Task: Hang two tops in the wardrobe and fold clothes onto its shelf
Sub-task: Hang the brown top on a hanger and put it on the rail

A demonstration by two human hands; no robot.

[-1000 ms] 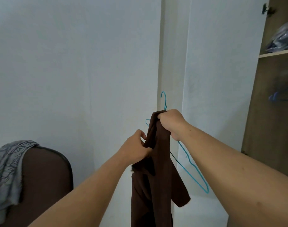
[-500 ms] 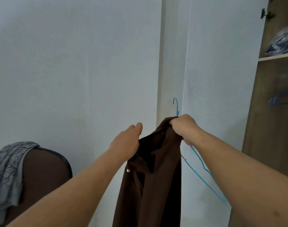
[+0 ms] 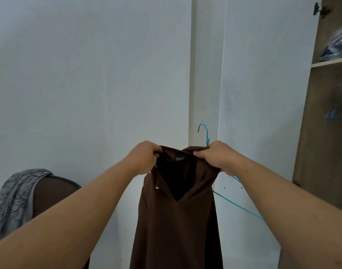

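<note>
Left hand: grip pinches the brown top at its collar.
Right hand: grip holds collar and blue hanger.
Top: hangs near open wardrobe.

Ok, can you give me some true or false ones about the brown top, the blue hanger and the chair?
1. Both hands hold the brown top by its neckline. True: the left hand and the right hand each grip one side.
2. The blue hanger is already inside the top. False: it sits behind the top, held in the right hand, with its hook sticking up.
3. A grey patterned cloth is draped over the chair. True.
4. The wardrobe is shut. False: it is open, with a shelf showing.
5. The top is red. False: it is brown.
</note>
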